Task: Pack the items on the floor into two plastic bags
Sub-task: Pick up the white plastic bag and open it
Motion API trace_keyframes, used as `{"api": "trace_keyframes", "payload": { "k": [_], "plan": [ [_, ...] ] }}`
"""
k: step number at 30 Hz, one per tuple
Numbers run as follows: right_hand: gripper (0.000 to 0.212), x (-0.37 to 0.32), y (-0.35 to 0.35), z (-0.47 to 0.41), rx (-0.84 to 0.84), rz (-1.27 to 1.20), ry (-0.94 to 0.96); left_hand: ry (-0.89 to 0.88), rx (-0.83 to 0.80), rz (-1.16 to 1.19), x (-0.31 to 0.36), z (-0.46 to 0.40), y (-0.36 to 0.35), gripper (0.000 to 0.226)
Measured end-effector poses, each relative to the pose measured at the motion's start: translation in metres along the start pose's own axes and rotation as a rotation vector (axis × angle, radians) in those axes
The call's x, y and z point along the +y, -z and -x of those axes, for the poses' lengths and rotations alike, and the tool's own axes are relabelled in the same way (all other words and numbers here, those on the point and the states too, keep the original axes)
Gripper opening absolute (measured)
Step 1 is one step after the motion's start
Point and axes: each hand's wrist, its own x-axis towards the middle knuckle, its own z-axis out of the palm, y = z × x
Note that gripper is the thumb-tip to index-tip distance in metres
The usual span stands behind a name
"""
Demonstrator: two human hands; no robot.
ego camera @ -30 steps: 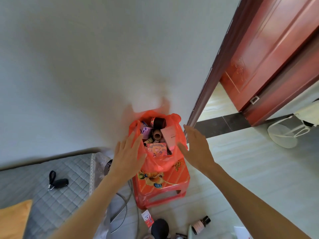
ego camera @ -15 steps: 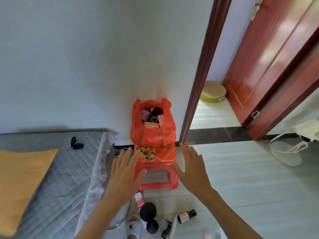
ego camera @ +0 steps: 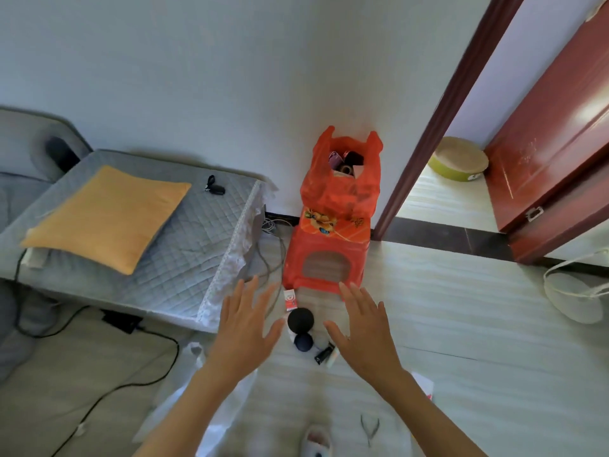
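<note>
Bags first: from your left, a clear plastic bag (ego camera: pixel 211 387) lies crumpled on the floor beneath your left forearm, beside the grey quilted mattress (ego camera: pixel 184 245) that carries an orange cushion (ego camera: pixel 108 216) and a black key fob (ego camera: pixel 213 186). Your left hand (ego camera: pixel 245 328) hovers above the floor with fingers spread, gripping nothing. Between your hands lie a small red-and-white box (ego camera: pixel 290 300), two dark round items (ego camera: pixel 300 328) touching each other, and a small dark bottle (ego camera: pixel 324 354). Behind them, the filled red plastic bag (ego camera: pixel 341 183) stands upright on a red stool (ego camera: pixel 324 255) against the wall, its mouth open. Your right hand (ego camera: pixel 365 334) is likewise spread and empty, above the floor. Nearer you, pliers (ego camera: pixel 370 428) lie on the floor. Far right, a white mesh basket (ego camera: pixel 573 295) sits beside the red door (ego camera: pixel 553 153).
</note>
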Motion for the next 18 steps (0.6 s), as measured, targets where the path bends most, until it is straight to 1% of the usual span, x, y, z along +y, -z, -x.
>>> {"api": "trace_keyframes", "payload": {
  "k": [2,3,4,6,7,9,11,12,14,16,18],
  "plan": [
    [0.070,-0.016,-0.012,0.012,-0.017,0.003,0.009,0.014,-0.003,0.004,-0.016,0.020,0.004,0.085],
    [0.069,-0.025,-0.020,0.017,-0.017,0.001,0.019,0.018,-0.002,0.005,-0.027,0.029,0.006,0.085],
    [0.071,-0.034,-0.029,0.021,-0.018,0.001,0.028,0.023,-0.004,0.006,-0.039,0.037,0.008,0.086],
    [0.084,-0.056,-0.055,0.028,-0.020,0.006,0.030,0.030,-0.021,-0.014,-0.070,0.052,0.010,0.086],
    [0.085,-0.064,-0.071,0.030,-0.019,0.008,0.041,0.033,-0.024,-0.034,-0.086,0.058,0.009,0.086],
    [0.077,-0.078,-0.107,0.033,-0.014,0.020,0.084,0.050,-0.047,-0.084,-0.119,0.070,0.003,0.088],
    [0.071,-0.087,-0.141,0.035,-0.016,0.042,0.112,0.060,-0.046,-0.113,-0.146,0.084,-0.009,0.084],
    [0.071,-0.089,-0.158,0.037,-0.015,0.058,0.119,0.054,-0.032,-0.120,-0.158,0.092,-0.018,0.080],
    [0.077,-0.088,-0.188,0.040,-0.046,0.100,0.132,0.054,-0.057,-0.143,-0.180,0.104,-0.037,0.074],
    [0.081,-0.078,-0.219,0.039,-0.082,0.134,0.155,0.077,-0.117,-0.167,-0.199,0.113,-0.066,0.074],
    [0.081,-0.060,-0.252,0.031,-0.079,0.158,0.181,0.072,-0.122,-0.176,-0.214,0.116,-0.101,0.077]
  ]
}}
